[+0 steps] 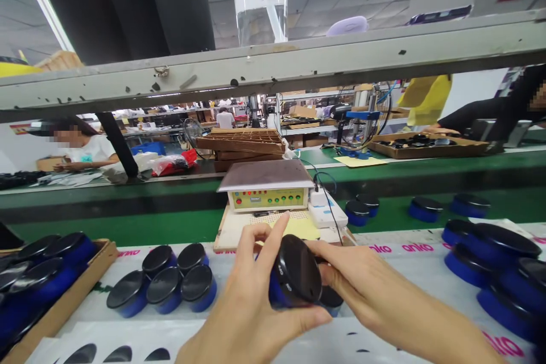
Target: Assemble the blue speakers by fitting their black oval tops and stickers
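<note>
A round device with a glossy black top and blue sides (298,273) is tilted up between my hands, with small white lettering along its rim. My left hand (256,290) wraps round its left and lower side, thumb beneath it. At its right edge, the fingertips of my right hand (354,278) are pressed together against it. Part of another such device (331,299) shows below my right fingers. Several more black-and-blue devices (164,287) stand grouped on the white covering to the left. Sheets with black round pieces (119,354) lie at the lower left.
A cardboard tray (63,301) of devices is at the left. More devices (490,261) are piled at the right and others sit on the green belt (392,219). Ahead stands a control box (268,196); a metal shelf (273,65) crosses above. Two people are across the belt.
</note>
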A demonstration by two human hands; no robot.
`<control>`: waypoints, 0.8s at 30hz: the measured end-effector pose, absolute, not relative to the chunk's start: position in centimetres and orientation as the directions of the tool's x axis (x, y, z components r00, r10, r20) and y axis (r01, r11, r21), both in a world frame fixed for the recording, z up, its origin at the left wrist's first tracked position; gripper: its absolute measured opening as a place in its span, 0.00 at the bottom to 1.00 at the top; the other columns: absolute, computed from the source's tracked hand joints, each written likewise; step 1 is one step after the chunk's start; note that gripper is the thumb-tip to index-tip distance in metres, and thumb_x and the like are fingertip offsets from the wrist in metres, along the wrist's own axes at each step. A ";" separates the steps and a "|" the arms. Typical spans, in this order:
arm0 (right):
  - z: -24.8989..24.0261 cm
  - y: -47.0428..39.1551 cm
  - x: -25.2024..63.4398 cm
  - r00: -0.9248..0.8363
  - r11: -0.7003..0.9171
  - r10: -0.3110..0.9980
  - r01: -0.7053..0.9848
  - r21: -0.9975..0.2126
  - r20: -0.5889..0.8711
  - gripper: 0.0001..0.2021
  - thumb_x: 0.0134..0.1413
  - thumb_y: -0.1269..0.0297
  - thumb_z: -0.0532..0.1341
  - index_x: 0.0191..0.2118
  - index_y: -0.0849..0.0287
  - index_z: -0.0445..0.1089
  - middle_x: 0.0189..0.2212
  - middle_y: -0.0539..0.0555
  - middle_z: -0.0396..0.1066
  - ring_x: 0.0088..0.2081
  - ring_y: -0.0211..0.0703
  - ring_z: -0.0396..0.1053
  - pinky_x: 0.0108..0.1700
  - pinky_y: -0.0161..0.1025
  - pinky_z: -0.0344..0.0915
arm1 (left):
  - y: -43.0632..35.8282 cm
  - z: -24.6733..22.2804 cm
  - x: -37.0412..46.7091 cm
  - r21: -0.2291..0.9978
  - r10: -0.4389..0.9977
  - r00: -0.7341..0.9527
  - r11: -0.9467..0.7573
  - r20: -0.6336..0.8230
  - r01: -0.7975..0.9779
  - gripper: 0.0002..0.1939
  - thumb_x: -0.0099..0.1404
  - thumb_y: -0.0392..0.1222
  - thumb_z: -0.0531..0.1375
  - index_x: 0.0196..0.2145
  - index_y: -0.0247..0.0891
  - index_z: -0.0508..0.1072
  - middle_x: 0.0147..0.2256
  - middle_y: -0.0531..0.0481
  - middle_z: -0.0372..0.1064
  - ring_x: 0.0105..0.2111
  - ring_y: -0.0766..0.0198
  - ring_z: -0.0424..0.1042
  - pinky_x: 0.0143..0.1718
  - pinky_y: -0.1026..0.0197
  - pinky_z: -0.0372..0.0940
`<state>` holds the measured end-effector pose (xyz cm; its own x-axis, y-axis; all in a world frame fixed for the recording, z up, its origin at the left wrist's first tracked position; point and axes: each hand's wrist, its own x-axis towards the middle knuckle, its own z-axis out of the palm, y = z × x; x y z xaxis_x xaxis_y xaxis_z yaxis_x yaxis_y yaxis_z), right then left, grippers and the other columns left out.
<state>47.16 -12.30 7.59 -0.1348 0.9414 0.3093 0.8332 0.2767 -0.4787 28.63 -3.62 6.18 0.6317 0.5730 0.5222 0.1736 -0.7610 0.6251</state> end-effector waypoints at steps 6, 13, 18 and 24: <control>6.9 -11.6 47.5 -0.084 0.284 0.928 0.792 -0.541 0.363 0.09 0.64 0.68 0.50 0.35 0.56 0.65 0.28 0.51 0.71 0.29 0.40 0.67 0.30 0.35 0.63 | -3.7 6.1 29.1 0.263 0.228 0.445 -0.965 0.866 -0.016 0.19 0.58 0.37 0.65 0.44 0.46 0.62 0.54 0.48 0.67 0.56 0.53 0.64 0.55 0.48 0.64; 6.6 -11.6 47.3 -0.086 0.285 0.927 0.796 -0.534 0.366 0.09 0.64 0.69 0.50 0.34 0.56 0.64 0.28 0.51 0.71 0.28 0.40 0.67 0.29 0.34 0.63 | -3.9 6.5 28.7 0.162 0.157 0.522 -0.986 0.838 0.036 0.19 0.59 0.28 0.61 0.44 0.43 0.59 0.55 0.44 0.66 0.57 0.54 0.63 0.55 0.47 0.65; 7.0 -11.6 47.5 -0.121 0.301 0.926 0.808 -0.507 0.357 0.09 0.65 0.66 0.50 0.34 0.56 0.64 0.29 0.51 0.70 0.28 0.40 0.67 0.29 0.34 0.62 | -3.8 6.4 28.4 0.268 0.245 0.528 -0.963 0.813 0.035 0.21 0.58 0.31 0.63 0.44 0.45 0.58 0.56 0.48 0.64 0.58 0.57 0.62 0.59 0.51 0.61; 7.2 -12.1 47.2 -0.308 0.448 0.844 0.855 -0.261 0.439 0.15 0.67 0.65 0.46 0.29 0.57 0.63 0.22 0.49 0.66 0.22 0.37 0.61 0.24 0.35 0.54 | -2.7 7.7 27.3 0.373 0.396 0.657 -0.909 0.641 0.184 0.37 0.53 0.49 0.68 0.56 0.48 0.56 0.51 0.48 0.65 0.49 0.57 0.69 0.49 0.59 0.68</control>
